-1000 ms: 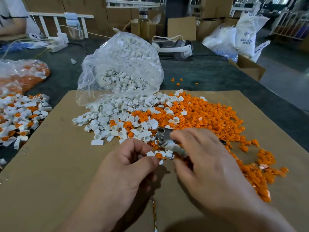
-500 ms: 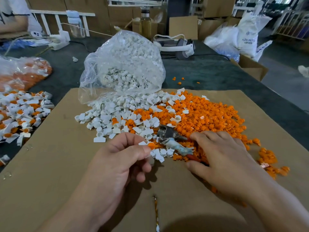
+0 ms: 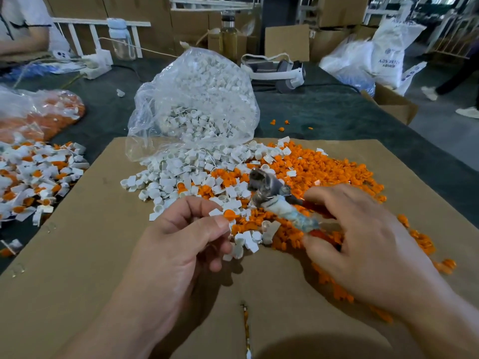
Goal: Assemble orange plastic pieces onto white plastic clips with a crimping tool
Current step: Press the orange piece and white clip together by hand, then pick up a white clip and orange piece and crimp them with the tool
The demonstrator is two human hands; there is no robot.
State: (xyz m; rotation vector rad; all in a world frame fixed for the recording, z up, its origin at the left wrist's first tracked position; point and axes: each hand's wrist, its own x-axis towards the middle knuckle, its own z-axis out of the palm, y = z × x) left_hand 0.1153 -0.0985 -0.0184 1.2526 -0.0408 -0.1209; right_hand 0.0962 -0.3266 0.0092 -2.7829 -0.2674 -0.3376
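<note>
A brown cardboard sheet (image 3: 77, 268) is laid over a dark table in a storeroom stacked with boxes. Across its far half, white clips (image 3: 186, 172) are heaped on the left and orange pieces (image 3: 324, 172) on the right, with a clear plastic bag (image 3: 202, 99) of more clips behind them. A capped clip (image 3: 229, 215), white with an orange top, is pinched between thumb and forefinger of the left hand (image 3: 176, 244) near the centre. Just to its right, the crimping tool (image 3: 274, 200) is gripped by its handles in the right hand (image 3: 363, 242), its head raised above the piles.
</note>
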